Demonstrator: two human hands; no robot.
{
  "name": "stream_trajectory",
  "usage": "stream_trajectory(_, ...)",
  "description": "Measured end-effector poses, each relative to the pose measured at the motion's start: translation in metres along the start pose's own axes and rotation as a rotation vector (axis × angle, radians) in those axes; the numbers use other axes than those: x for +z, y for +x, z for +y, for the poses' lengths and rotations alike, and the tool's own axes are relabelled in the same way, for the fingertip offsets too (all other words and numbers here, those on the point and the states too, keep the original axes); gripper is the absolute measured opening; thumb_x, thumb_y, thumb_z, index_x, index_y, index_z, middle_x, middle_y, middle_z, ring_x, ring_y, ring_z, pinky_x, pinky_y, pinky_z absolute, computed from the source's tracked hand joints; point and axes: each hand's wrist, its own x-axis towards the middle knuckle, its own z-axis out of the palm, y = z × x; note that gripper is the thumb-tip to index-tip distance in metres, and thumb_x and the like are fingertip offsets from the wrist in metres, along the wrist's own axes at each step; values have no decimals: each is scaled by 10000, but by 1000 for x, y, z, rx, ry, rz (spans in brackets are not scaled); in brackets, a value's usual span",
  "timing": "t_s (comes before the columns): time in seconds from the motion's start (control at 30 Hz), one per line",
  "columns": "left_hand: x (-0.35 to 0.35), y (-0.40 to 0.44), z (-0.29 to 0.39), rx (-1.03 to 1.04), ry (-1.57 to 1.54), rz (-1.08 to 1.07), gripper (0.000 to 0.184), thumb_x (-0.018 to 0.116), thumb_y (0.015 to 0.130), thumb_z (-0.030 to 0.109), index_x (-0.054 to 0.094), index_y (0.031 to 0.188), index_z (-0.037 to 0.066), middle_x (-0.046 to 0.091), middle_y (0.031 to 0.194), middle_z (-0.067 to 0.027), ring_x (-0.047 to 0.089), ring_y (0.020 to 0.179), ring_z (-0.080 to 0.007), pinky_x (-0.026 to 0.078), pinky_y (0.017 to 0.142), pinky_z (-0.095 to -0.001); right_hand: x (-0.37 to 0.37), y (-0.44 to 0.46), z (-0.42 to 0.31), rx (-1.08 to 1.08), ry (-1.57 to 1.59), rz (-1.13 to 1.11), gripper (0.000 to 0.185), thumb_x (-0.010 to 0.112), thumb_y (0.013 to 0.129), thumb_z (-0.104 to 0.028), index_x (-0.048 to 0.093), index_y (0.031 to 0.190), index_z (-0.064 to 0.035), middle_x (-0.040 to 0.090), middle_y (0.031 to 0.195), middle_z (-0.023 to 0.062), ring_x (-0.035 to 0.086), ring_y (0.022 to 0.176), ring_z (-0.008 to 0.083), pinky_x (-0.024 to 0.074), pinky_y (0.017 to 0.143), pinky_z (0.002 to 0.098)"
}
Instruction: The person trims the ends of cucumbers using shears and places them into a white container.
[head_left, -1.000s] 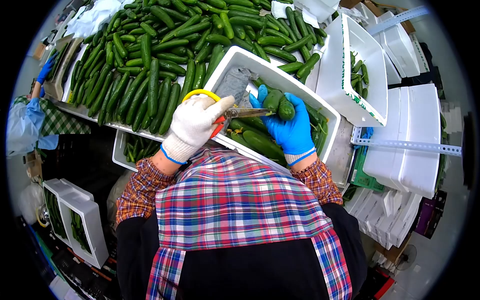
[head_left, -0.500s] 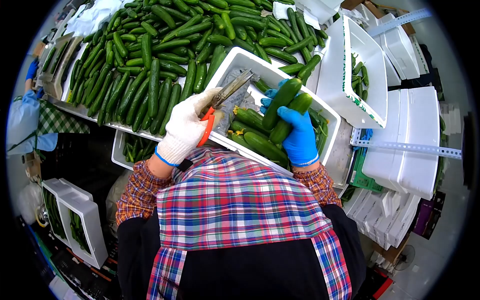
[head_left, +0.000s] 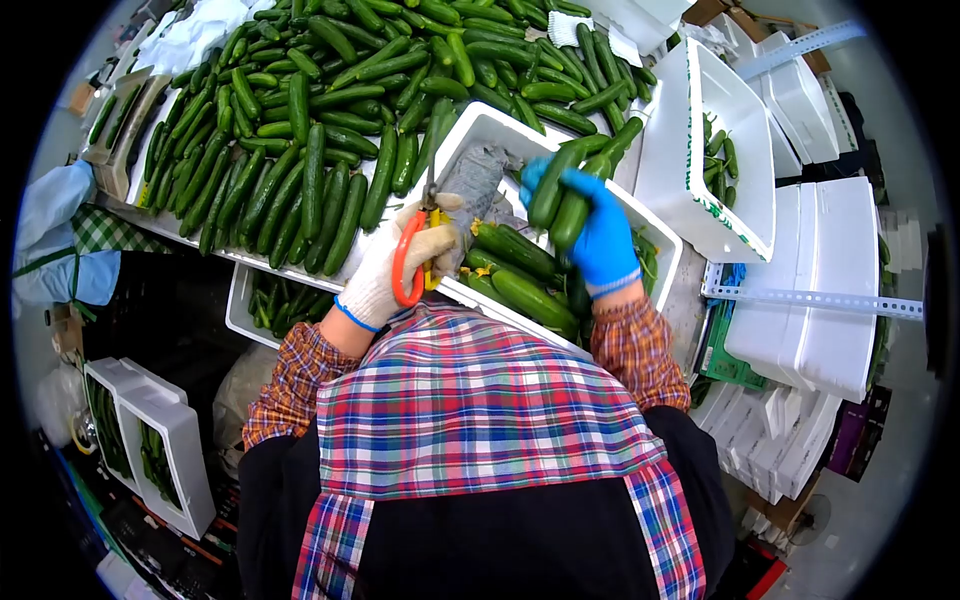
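Note:
My left hand (head_left: 375,278), in a white knit glove, is closed around scissors with orange handles (head_left: 403,262); their blades point up, away from me. In a blue glove, my right hand (head_left: 605,245) grips cucumbers (head_left: 550,193), at least two side by side, above a white foam box (head_left: 660,228). Inside that box lie more cucumbers (head_left: 530,293), some with yellow flowers, and a crumpled grey plastic liner (head_left: 478,178). My left hand is at the box's near left edge. The fingertips of my right hand are partly hidden and blurred.
A large pile of cucumbers (head_left: 330,90) covers the table beyond. To the right stand a tilted foam box (head_left: 665,165) with small cucumbers and stacked white boxes (head_left: 800,260). A co-worker's blue sleeve (head_left: 50,210) shows at far left. Boxed cucumbers (head_left: 155,455) stand lower left.
My left hand has turned, swinging the scissors from pointing right to upright and lower. My right hand has tilted the held cucumbers and shifted slightly. The co-worker's blue-gloved hand is no longer visible.

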Motion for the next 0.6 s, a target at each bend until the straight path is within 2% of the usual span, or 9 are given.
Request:
stream_trajectory(0.07,0,-2,0,45,-71,8,447,603,880,81,458,1285,-41,536,715,-43,507,585,-115,428,528,-252,-1,33,-13,56,268,-32,477,615,887,-165,450,1281,48,573,1202,203,571,1132,364,447,1030,488)
stream_trajectory(0.2,-5,1,-10,72,-136,39,450,596,889,76,447,1300,-34,540,735,-52,518,592,-129,441,529,-268,-6,103,-31,77,354,4,433,612,899,-172,452,1239,43,557,1189,231,563,1112,404,435,1033,529)
stream_trajectory(0.27,-8,2,-12,80,-174,48,463,591,892,69,433,1317,-25,551,761,-70,530,596,-147,452,533,-288,-1,131,-35,94,338,-92,486,532,943,-187,380,1326,70,448,1358,256,433,1275,434,340,1104,564)
stream_trajectory(0.4,-12,4,-19,119,-211,53,459,584,895,70,426,1316,-23,560,772,-91,541,598,-165,457,532,-307,49,136,-44,165,358,-234,581,498,957,-215,288,1424,61,361,1446,260,382,1338,398,311,1125,557)
stream_trajectory(0.43,-11,4,-18,119,-212,57,459,584,895,70,426,1316,-23,560,772,-91,541,598,-165,457,532,-307,62,130,-45,115,331,-202,464,455,965,-180,396,1359,57,425,1390,285,432,1285,452,340,1111,545)
stream_trajectory(0.47,-10,3,-18,110,-172,66,481,570,904,108,396,1340,2,532,760,-84,526,605,-166,451,547,-308,61,128,-43,122,332,-202,464,455,965,-180,396,1359,57,425,1390,285,432,1285,452,340,1111,545)
stream_trajectory(0.53,-13,2,-18,104,-134,81,503,557,913,146,367,1364,27,504,747,-78,511,612,-168,444,561,-308,55,126,-46,85,125,-373,455,456,973,-204,435,1357,40,443,1389,279,472,1261,436,376,1088,528)
stream_trajectory(0.57,-15,2,-21,123,-134,57,504,562,911,145,369,1361,25,504,759,-78,510,617,-165,442,559,-306,45,118,-47,86,-84,-410,434,494,968,-249,513,1308,20,559,1294,224,579,1166,349,478,990,448)
stream_trajectory(0.6,-16,2,-23,140,-136,33,505,567,909,144,370,1358,24,505,770,-79,510,622,-162,441,557,-304,41,104,-49,94,-86,-410,434,494,968,-249,513,1308,20,559,1294,224,579,1166,349,478,990,448)
